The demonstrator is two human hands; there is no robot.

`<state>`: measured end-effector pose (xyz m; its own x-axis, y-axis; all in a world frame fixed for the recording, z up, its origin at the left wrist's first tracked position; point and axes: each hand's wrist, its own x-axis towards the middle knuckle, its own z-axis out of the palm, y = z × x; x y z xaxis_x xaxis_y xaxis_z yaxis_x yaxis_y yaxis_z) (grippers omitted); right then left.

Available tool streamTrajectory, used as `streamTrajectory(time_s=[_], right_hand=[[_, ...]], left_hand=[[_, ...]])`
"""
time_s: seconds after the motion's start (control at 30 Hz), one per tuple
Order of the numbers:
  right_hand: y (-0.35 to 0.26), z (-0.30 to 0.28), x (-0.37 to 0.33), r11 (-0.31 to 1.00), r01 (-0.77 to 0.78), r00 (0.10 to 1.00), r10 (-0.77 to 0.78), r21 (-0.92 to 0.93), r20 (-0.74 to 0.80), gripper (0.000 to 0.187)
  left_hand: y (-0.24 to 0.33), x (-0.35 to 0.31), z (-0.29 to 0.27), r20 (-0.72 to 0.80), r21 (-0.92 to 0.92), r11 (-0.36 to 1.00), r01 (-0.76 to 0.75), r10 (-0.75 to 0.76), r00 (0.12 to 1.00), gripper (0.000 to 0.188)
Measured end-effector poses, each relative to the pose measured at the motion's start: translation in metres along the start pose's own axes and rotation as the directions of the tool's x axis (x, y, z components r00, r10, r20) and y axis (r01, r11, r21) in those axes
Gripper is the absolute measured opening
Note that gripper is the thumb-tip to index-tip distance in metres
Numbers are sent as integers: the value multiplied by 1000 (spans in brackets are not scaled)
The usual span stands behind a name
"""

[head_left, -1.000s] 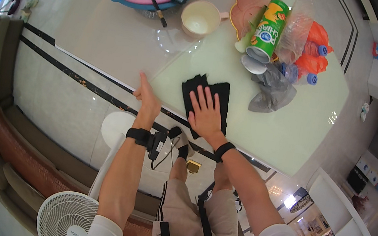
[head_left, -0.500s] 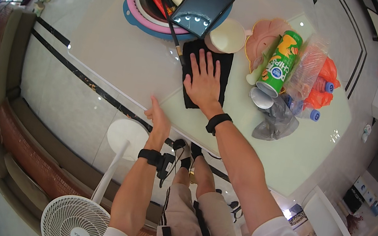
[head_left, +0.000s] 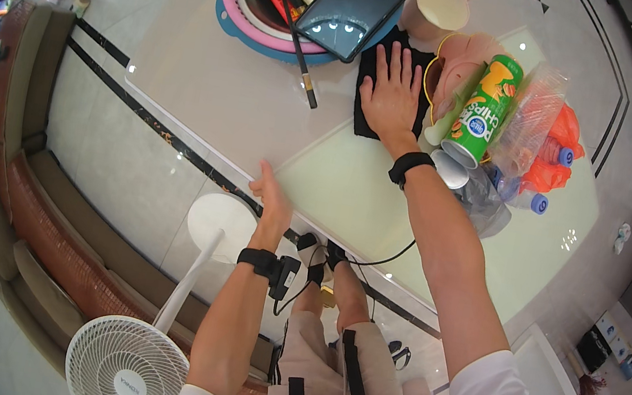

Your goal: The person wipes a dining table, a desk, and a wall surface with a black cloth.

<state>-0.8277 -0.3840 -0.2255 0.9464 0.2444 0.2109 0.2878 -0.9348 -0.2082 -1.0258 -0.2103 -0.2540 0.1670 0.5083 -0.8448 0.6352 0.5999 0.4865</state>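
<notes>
Right hand (head_left: 392, 98): palm down, grip spread flat on black cloth (head_left: 363, 106) | cloth: on worktop (head_left: 214, 107), between stacked basins (head_left: 233, 26) and pink dish (head_left: 459, 53), near white cup (head_left: 434, 18) | left hand (head_left: 272, 201): at worktop edge, thumb out, cannot tell if grip pinches | far right: green can (head_left: 482, 112), 2 blue-capped bottles (head_left: 525, 200)
</notes>
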Motion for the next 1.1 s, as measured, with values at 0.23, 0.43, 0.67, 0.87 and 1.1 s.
streamTrajectory(time_s=[0.23,0.43,0.67,0.87,1.1], right_hand=[[-17,-44,-117,994,52,962,-75,91,264,67],[24,-81,-243,994,-105,929,105,-19,354,70],[0,-72,-266,947,-286,917,316,-149,243,70],[-124,-21,-165,965,-210,920,250,-160,302,73],[-259,32,-43,998,-36,947,48,-44,317,72]], left_hand=[[-8,11,-4,-13,-12,1000,-3,3,1000,77],[-4,3,0,-22,-26,1000,17,-18,1000,94],[-7,-2,-5,118,9,998,66,-66,991,98],[34,2,-28,240,-96,994,61,-36,970,87],[139,77,-67,59,-199,975,-100,114,992,75]])
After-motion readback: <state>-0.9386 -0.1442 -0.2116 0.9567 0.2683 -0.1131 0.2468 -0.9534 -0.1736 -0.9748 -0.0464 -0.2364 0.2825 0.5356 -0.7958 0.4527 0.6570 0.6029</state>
